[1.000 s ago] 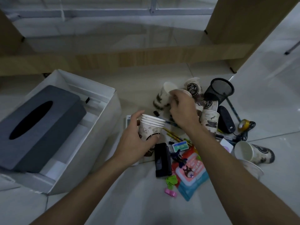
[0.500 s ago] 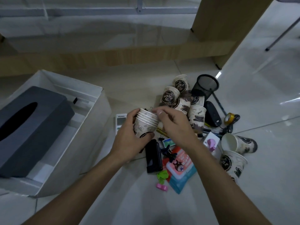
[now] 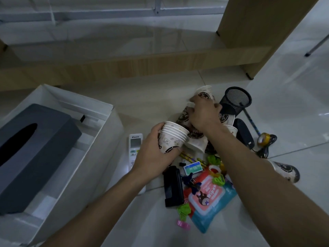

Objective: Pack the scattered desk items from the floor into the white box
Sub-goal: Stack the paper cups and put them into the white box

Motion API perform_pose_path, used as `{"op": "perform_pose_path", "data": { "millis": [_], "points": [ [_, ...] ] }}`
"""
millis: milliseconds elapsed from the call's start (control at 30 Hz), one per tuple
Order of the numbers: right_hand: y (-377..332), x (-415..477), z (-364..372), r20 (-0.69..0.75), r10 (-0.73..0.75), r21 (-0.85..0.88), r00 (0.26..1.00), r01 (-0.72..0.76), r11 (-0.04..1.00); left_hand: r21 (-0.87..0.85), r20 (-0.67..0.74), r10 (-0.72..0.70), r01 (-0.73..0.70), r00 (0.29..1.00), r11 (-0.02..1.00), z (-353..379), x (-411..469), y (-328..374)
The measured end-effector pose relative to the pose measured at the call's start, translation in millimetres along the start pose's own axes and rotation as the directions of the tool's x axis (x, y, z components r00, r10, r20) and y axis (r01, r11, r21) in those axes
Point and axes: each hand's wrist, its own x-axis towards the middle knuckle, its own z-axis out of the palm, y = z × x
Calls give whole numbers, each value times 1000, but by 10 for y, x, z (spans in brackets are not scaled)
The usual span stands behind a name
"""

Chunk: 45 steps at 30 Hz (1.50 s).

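A stack of nested paper cups (image 3: 173, 138) is gripped in the left hand (image 3: 154, 154), fingers wrapped round its side, rims tilted right. The right hand (image 3: 204, 114) is closed over a loose cup (image 3: 185, 114) in the pile (how firm the grip is cannot be told). The white box (image 3: 99, 132) stands left, a grey tissue box (image 3: 32, 154) filling its near part. Bare floor (image 3: 156, 97) is left between box and pile.

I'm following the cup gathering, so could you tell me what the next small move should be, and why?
Probably lift the loose cup under the right hand and nest it into the stack of cups held by the left hand; more cups lie scattered there.
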Motion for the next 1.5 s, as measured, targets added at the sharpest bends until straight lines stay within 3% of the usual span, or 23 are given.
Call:
{"op": "perform_pose_path", "data": {
  "millis": [100, 200, 300, 433, 500, 567, 667, 767, 900, 1033, 1100, 1233, 1333, 1400, 1500],
  "points": [
    [-51, -111, -68, -138, 34, 434, 990, 30, 901, -12, -26, -16, 15, 1000, 1000, 8, -1, -22],
    [-151, -329, -235, -262, 68, 638, 963, 120, 761, -9, -41, -42, 42, 998, 999, 15, -23, -46],
    [-235, -550, -345, -276, -2, 659, 961, 191, 727, -1, -45, -54, 54, 997, 999, 22, -43, -25],
    [-260, -740, -342, -41, -211, 607, 977, 192, 771, -32, -59, -24, 22, 998, 999, 19, -32, 59],
    [-258, -756, -327, -12, -208, 683, 978, 160, 713, -59, -66, -10, 6, 998, 998, 28, 16, 83],
    [-224, -671, -308, -79, -111, 709, 991, 134, 692, -48, -66, 1, -4, 998, 999, 48, 81, 85],
    [-81, -342, -264, -218, -2, 530, 976, 120, 839, 15, -48, -2, 2, 999, 1000, 79, 192, 130],
    [68, 76, -236, -102, -23, 197, 995, 43, 979, 68, -44, 9, -6, 999, 998, 113, 346, 156],
    [123, 515, -172, 55, -16, -123, 998, 23, 992, 96, -32, 14, -11, 999, 995, 149, 532, 149],
    [222, 702, 19, 128, 72, -165, 989, -50, 985, 25, 2, -2, 2, 1000, 1000, 168, 555, 111],
    [266, 686, 86, 65, 63, -123, 996, -55, 991, -2, 16, -11, 11, 1000, 1000, 158, 537, 99],
    [226, 565, 40, -68, -83, -40, 994, 81, 996, -40, 0, -24, 24, 1000, 999, 127, 500, 92],
    [122, 469, -94, -235, -112, 158, 965, 152, 976, -54, -33, -41, 39, 999, 998, 116, 494, 107],
    [32, 353, -226, -344, -50, 407, 937, 198, 892, -56, -43, -37, 35, 998, 998, 105, 471, 119],
    [-115, -11, -445, -333, 85, 746, 939, 207, 633, -19, -61, 19, -20, 998, 1000, 50, 375, 113]
  ]
}}
